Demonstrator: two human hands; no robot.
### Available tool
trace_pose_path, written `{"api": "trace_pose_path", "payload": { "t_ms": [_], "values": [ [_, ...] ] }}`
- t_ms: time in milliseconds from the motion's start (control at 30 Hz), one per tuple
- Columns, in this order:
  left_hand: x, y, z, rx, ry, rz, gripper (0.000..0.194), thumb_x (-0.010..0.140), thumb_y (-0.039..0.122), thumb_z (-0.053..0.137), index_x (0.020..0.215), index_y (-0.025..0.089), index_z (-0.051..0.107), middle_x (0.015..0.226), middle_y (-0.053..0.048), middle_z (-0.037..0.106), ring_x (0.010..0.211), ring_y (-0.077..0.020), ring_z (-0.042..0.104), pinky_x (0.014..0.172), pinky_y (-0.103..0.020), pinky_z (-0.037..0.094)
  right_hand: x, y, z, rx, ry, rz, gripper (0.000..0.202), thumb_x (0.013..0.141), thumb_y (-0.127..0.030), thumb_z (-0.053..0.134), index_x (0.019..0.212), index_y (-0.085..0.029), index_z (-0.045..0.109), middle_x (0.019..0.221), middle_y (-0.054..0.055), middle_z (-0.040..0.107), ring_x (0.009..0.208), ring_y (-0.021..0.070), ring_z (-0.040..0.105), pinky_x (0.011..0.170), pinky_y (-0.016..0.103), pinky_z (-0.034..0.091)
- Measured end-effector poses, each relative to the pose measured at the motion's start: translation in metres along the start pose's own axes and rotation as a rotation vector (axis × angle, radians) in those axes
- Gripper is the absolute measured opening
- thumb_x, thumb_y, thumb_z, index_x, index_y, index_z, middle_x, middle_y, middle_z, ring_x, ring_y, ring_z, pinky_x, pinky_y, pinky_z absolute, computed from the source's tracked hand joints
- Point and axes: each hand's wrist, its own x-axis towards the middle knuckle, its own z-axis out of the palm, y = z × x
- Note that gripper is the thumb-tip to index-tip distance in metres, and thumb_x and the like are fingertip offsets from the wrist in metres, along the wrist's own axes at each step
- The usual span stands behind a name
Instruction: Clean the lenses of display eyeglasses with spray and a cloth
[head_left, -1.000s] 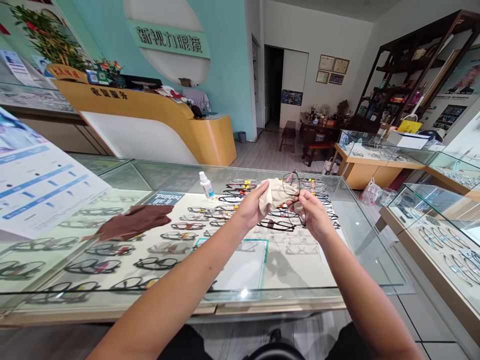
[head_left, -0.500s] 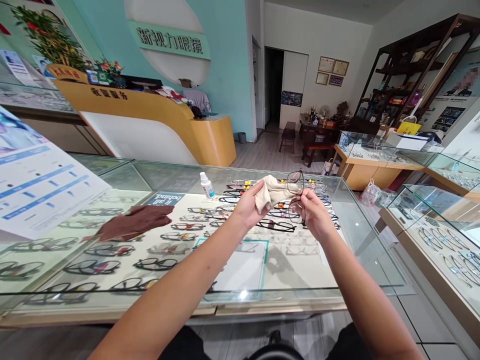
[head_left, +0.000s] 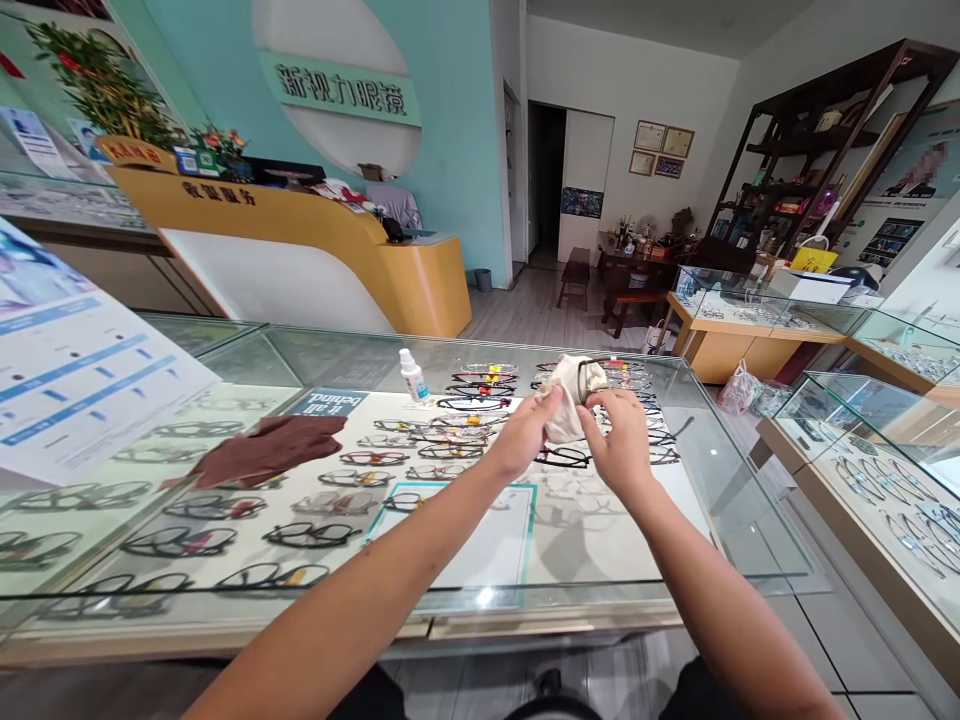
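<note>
Both hands are raised above the glass display counter [head_left: 630,565]. My left hand [head_left: 527,432] is closed on a cream cloth [head_left: 568,415], which is bunched up against a pair of glasses [head_left: 587,378]. My right hand [head_left: 621,428] grips the dark, thin frame of these glasses. One rim shows in front of the cloth; the cloth and my fingers hide much of the rest. A white dropper-type bottle [head_left: 414,378] stands on the glass to the left of my hands. Farther left, a brown cloth [head_left: 271,450] lies crumpled on the countertop.
Rows of eyeglass frames [head_left: 311,535] lie under the glass. A printed card [head_left: 82,350] stands at the left. Beyond the counter is a wooden reception desk [head_left: 300,225]; more display cases [head_left: 870,490] stand at the right.
The cloth has moved right and now wraps against the glasses. My hands have come together, and the glasses have turned so less of them shows.
</note>
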Motion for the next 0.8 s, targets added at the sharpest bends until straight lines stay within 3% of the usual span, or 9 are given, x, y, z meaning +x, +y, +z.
{"api": "trace_pose_path", "payload": {
  "t_ms": [133, 267, 367, 467, 567, 700, 800],
  "values": [
    [-0.011, -0.005, 0.012, 0.218, -0.066, 0.085, 0.068, 0.077, 0.079, 0.081, 0.108, 0.018, 0.077, 0.085, -0.005, 0.075, 0.086, -0.0191, 0.071, 0.072, -0.026, 0.054, -0.002, 0.002, 0.002, -0.079, 0.037, 0.012, 0.017, 0.101, -0.036, 0.058, 0.086, -0.027, 0.057, 0.088, 0.01, 0.07, 0.091, 0.0305, 0.057, 0.091, 0.047, 0.04],
    [-0.011, -0.001, 0.016, 0.256, -0.003, 0.188, 0.066, 0.079, 0.079, 0.078, 0.106, 0.02, 0.076, 0.085, -0.004, 0.074, 0.092, -0.0213, 0.07, 0.08, -0.028, 0.055, -0.001, 0.001, -0.001, -0.062, 0.09, 0.009, 0.016, 0.101, -0.035, 0.057, 0.087, -0.027, 0.055, 0.09, 0.009, 0.07, 0.092, 0.0299, 0.055, 0.094, 0.048, 0.04],
    [-0.008, 0.004, 0.013, 0.227, 0.095, 0.239, 0.066, 0.078, 0.08, 0.078, 0.103, 0.019, 0.075, 0.089, -0.006, 0.073, 0.088, -0.0217, 0.069, 0.075, -0.029, 0.055, 0.001, 0.0, -0.005, 0.016, 0.14, 0.047, 0.013, 0.101, -0.035, 0.057, 0.09, -0.027, 0.057, 0.096, 0.009, 0.072, 0.097, 0.0299, 0.057, 0.098, 0.048, 0.041],
    [-0.008, 0.008, 0.011, 0.253, 0.078, 0.201, 0.061, 0.08, 0.079, 0.078, 0.098, 0.02, 0.073, 0.084, -0.003, 0.067, 0.072, -0.0166, 0.061, 0.062, -0.026, 0.05, 0.003, -0.002, -0.009, 0.144, 0.195, 0.14, 0.015, 0.101, -0.04, 0.058, 0.095, -0.027, 0.059, 0.102, 0.009, 0.072, 0.1, 0.0289, 0.059, 0.095, 0.045, 0.043],
    [-0.008, 0.009, 0.008, 0.329, 0.052, 0.204, 0.053, 0.085, 0.073, 0.075, 0.079, 0.021, 0.065, 0.07, 0.001, 0.055, 0.062, -0.0141, 0.052, 0.059, -0.027, 0.045, 0.005, -0.001, -0.009, 0.255, 0.225, 0.19, 0.018, 0.1, -0.044, 0.059, 0.096, -0.026, 0.062, 0.102, 0.008, 0.072, 0.102, 0.027, 0.062, 0.095, 0.042, 0.045],
    [-0.006, 0.009, 0.003, 0.607, 0.046, 0.412, 0.056, 0.093, 0.057, 0.072, 0.057, 0.021, 0.05, 0.067, -0.001, 0.052, 0.067, -0.0158, 0.051, 0.069, -0.031, 0.047, 0.006, 0.0, -0.008, 0.311, 0.238, 0.169, 0.022, 0.099, -0.046, 0.062, 0.095, -0.024, 0.064, 0.101, 0.007, 0.075, 0.102, 0.0259, 0.066, 0.095, 0.042, 0.047],
    [-0.003, 0.01, -0.002, 0.779, 0.133, 0.656, 0.042, 0.098, 0.044, 0.067, 0.064, 0.021, 0.056, 0.077, -0.003, 0.064, 0.077, -0.0184, 0.06, 0.079, -0.034, 0.051, 0.007, -0.001, -0.008, 0.358, 0.216, 0.135, 0.021, 0.099, -0.044, 0.062, 0.096, -0.024, 0.066, 0.101, 0.007, 0.079, 0.101, 0.0253, 0.068, 0.095, 0.042, 0.048]
  ]
}}
